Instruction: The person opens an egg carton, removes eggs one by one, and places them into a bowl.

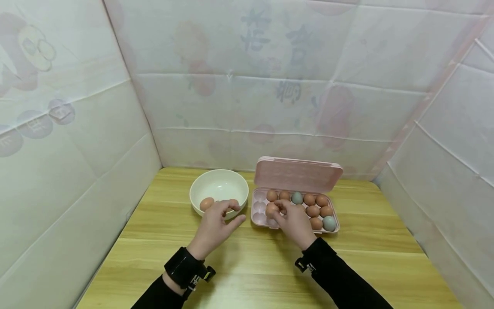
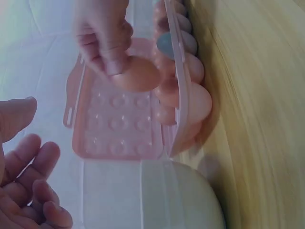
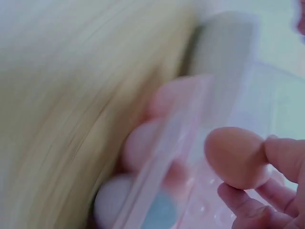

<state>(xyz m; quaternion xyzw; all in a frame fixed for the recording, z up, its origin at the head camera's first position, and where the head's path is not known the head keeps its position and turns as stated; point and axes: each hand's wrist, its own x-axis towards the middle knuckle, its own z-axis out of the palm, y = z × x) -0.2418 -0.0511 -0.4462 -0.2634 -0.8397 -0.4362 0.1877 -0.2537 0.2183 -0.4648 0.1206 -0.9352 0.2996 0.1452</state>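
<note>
My right hand [image 1: 295,223] pinches a brown egg [image 3: 234,155] between thumb and fingers, raised above the left part of a pink egg carton [image 1: 259,222]. In the left wrist view the held egg [image 2: 139,75] hangs clear of the carton. Brown eggs and two blue-green ones, such as the blue-green egg [image 1: 329,223], sit in the carton's cups; cups at its left end hold nothing. Over the near rim of a white bowl [image 1: 219,178], my left hand [image 1: 216,225] has loosely bent fingers and holds nothing. Brown eggs [image 1: 206,204] lie in the bowl, partly behind that hand.
The carton's hinged lid [image 1: 297,175] stands raised at the back, near the white sheet wall [image 1: 231,107]. Bowl and carton stand side by side on a wood-grain table [image 1: 247,274]. Sheets [image 1: 77,184] also enclose the left and right sides.
</note>
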